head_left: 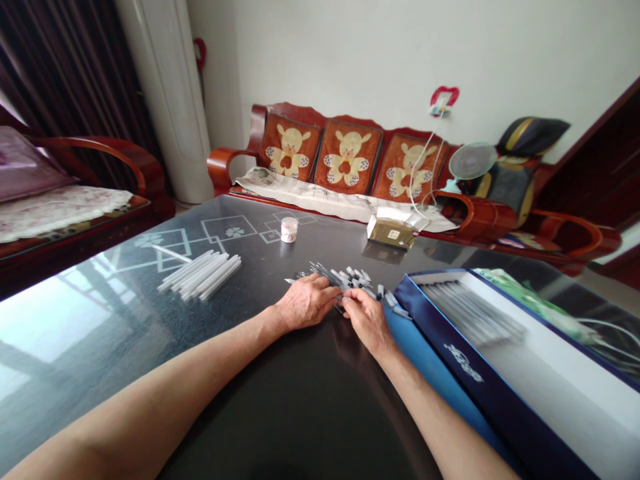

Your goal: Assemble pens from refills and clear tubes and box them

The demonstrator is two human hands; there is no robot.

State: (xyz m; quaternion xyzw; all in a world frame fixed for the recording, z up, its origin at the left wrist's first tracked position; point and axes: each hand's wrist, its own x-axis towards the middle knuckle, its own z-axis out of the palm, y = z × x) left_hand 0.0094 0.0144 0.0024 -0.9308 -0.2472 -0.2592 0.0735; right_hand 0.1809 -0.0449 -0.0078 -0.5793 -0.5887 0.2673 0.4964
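Observation:
My left hand point(307, 302) and my right hand point(367, 320) meet above the dark table, fingertips almost touching. The fingers of both are closed in a pinch, and what lies between them is too small and covered to make out. Just beyond my left hand lies a bunch of thin clear pen refills point(323, 268), partly hidden by the fingers. Small grey and white pen caps point(356, 275) are scattered behind my right hand, some reaching toward the box. To the left is a pile of white pen barrels point(200, 275), with one lying apart at its far side.
A blue open box point(467, 363) at the right holds a row of pens point(470, 310); a green bag point(530, 293) lies beside it. A small white round container point(289, 230) and a tissue box point(393, 230) stand farther back on the glossy table point(260, 263).

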